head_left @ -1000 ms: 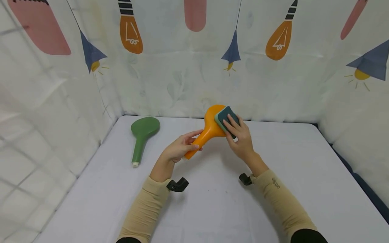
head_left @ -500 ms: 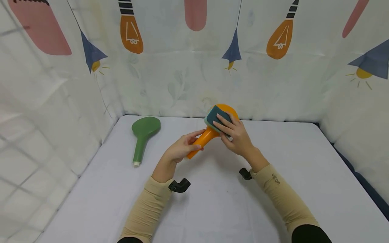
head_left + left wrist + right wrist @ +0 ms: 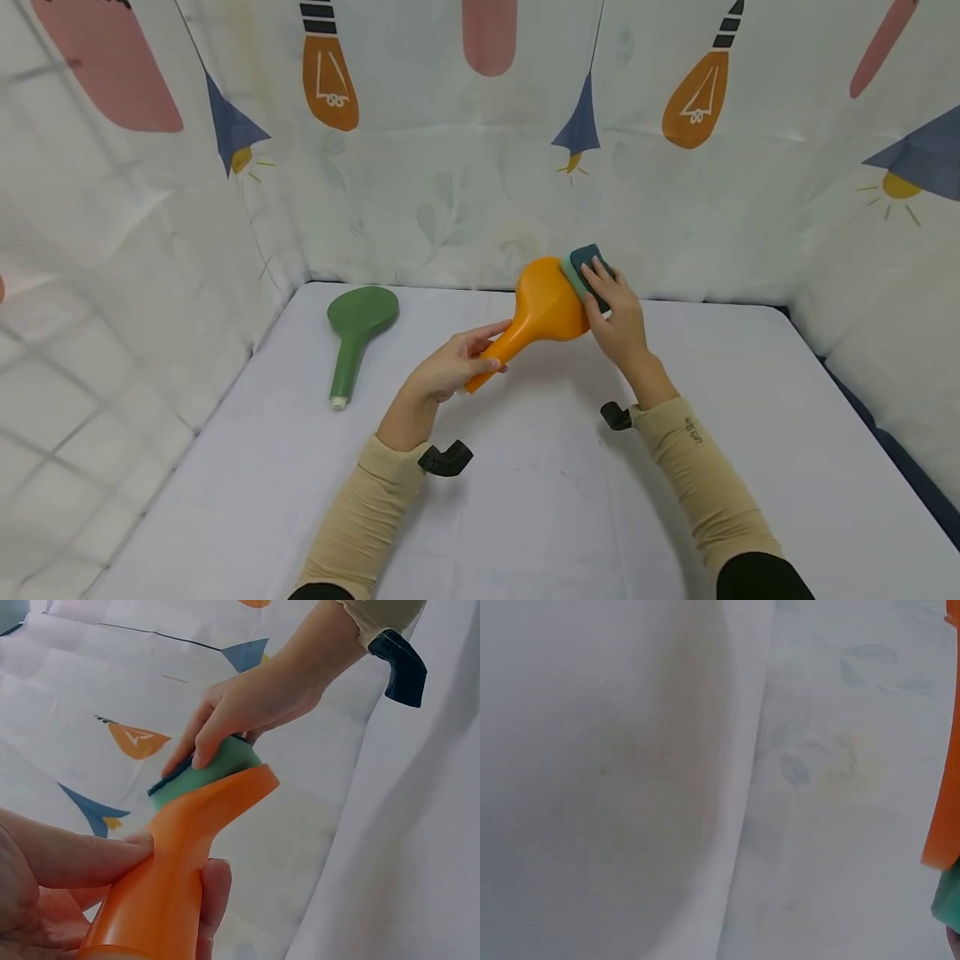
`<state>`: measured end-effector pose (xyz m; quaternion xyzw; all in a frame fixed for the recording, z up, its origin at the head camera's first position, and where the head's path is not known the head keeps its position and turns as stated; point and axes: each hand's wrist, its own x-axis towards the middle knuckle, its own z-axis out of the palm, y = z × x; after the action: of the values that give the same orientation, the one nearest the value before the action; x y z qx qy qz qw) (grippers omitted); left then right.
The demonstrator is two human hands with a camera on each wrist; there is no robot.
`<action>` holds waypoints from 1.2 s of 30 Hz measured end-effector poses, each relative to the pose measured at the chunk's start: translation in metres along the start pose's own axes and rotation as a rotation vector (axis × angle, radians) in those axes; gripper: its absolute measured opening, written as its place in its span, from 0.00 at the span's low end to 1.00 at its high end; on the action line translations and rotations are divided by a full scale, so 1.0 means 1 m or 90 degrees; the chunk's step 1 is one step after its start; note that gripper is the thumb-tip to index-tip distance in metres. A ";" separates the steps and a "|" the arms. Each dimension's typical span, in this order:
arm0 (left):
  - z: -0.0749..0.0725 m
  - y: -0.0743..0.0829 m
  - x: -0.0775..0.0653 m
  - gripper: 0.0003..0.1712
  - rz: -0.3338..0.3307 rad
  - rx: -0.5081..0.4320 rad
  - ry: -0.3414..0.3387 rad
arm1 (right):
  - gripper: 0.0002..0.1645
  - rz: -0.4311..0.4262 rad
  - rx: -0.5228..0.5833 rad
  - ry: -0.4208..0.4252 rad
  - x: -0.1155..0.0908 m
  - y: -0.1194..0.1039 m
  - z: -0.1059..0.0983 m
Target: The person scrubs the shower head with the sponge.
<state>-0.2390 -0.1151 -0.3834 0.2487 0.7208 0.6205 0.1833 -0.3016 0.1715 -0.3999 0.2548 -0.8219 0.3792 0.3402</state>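
An orange shower head (image 3: 551,304) is held above the table, its round head tilted up to the right. My left hand (image 3: 453,367) grips its handle, thumb on one side and fingers on the other, as the left wrist view also shows. My right hand (image 3: 621,321) holds a green sponge (image 3: 206,776) with a dark blue-green layer, thumb and fingers at its sides. The sponge presses on the right edge of the round head. In the right wrist view only slivers of the shower head (image 3: 946,787) and sponge (image 3: 949,900) show.
A green shower head (image 3: 360,321) with a white end piece lies on the white-covered table (image 3: 525,517), left of my left hand. Patterned cloth (image 3: 450,183) hangs behind the table's back edge and along both sides.
The sponge and right hand first moved left across the orange shower head toward its handle, then back right to the head's right edge. The left hand keeps its grip, nearly still.
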 end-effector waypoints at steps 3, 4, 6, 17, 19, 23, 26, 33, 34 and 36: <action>0.001 0.000 0.000 0.35 -0.003 0.004 -0.003 | 0.24 -0.066 -0.019 0.008 0.002 -0.011 0.005; 0.001 0.000 0.000 0.35 -0.003 0.010 -0.002 | 0.23 -0.095 -0.027 0.006 0.003 -0.016 0.007; 0.002 -0.001 0.000 0.35 -0.007 0.016 0.000 | 0.23 -0.154 -0.043 -0.011 0.004 -0.027 0.012; 0.011 0.001 0.003 0.36 -0.007 0.034 -0.010 | 0.24 -0.255 -0.142 -0.172 0.018 -0.068 0.019; 0.011 0.001 0.003 0.36 -0.010 0.032 -0.008 | 0.24 -0.220 -0.140 -0.171 0.023 -0.064 0.016; 0.011 0.001 0.002 0.35 -0.009 0.028 -0.008 | 0.25 -0.113 -0.108 -0.143 0.029 -0.048 0.007; 0.009 0.002 0.000 0.35 -0.013 0.036 0.003 | 0.25 -0.022 -0.055 -0.121 0.028 -0.031 0.001; -0.001 0.003 -0.004 0.35 0.018 0.017 0.019 | 0.26 0.073 0.058 -0.034 0.009 -0.003 -0.010; -0.002 0.004 -0.005 0.35 0.022 0.008 0.018 | 0.25 0.053 0.064 -0.010 0.005 -0.002 -0.009; -0.002 0.005 -0.007 0.35 0.027 -0.008 0.015 | 0.24 -0.015 0.075 0.047 -0.004 0.001 -0.005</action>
<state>-0.2342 -0.1205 -0.3782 0.2551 0.7136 0.6318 0.1630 -0.2975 0.1769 -0.4009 0.2699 -0.7822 0.4317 0.3591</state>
